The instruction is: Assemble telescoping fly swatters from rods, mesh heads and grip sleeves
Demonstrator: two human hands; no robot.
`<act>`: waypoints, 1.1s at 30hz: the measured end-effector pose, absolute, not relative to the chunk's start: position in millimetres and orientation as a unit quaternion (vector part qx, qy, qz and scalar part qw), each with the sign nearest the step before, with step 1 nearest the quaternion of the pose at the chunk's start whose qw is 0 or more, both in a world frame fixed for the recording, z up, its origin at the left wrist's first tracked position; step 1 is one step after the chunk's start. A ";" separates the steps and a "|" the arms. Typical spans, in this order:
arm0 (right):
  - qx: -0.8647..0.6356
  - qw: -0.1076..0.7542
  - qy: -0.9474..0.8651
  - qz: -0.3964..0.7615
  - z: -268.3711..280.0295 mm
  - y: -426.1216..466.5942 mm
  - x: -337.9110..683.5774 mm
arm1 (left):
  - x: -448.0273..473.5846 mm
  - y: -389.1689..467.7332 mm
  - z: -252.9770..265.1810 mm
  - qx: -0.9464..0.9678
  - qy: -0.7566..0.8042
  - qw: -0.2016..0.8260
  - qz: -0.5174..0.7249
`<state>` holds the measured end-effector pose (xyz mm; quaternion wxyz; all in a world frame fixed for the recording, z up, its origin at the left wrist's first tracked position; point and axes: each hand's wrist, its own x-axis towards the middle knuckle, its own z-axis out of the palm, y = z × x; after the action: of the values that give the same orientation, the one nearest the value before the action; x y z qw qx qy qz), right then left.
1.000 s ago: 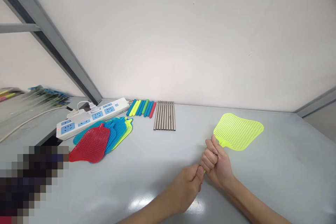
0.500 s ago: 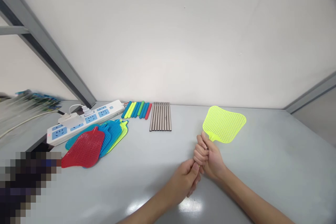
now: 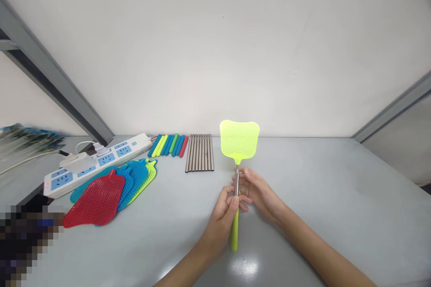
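Note:
A yellow-green fly swatter (image 3: 239,140) stands nearly upright above the table, its mesh head on top, a short silver rod below and a green handle at the bottom. My left hand (image 3: 219,220) is closed around the top of the handle, its thumb lying along the front. Beside the rod, my right hand (image 3: 261,193) has its fingers apart, some of them reaching behind the swatter. Whether those fingertips touch the rod I cannot tell.
Left on the table (image 3: 303,170) lie a red swatter head (image 3: 97,197) with blue and yellow ones under it, a power strip (image 3: 123,158) with plugs, several coloured handles (image 3: 167,145) and a row of metal rods (image 3: 199,153). A wall (image 3: 215,54) stands behind.
The swatter has moved left and swung upright in front of me. My right hand has loosened its grip and opened, baring the rod and handle; my left hand now grips the handle.

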<state>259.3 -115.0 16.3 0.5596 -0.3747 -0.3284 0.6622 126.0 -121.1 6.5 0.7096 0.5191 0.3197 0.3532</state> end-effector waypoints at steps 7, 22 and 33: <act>-0.392 0.428 -0.431 0.691 20.3 -121.1 255.9 | 121.3 -107.2 7.7 0.508 0.386 0.635 0.436; -0.430 0.323 -0.505 0.675 23.0 -112.6 289.1 | 102.6 -76.0 14.8 0.359 0.300 0.672 0.574; -0.372 0.552 -0.266 0.697 14.6 -104.4 307.0 | 106.9 -80.7 10.9 0.342 0.355 0.693 0.525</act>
<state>307.0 -104.4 14.6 0.5515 -0.3724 -0.2657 0.6975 106.9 -80.7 10.9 0.6933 0.3420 0.3552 0.5255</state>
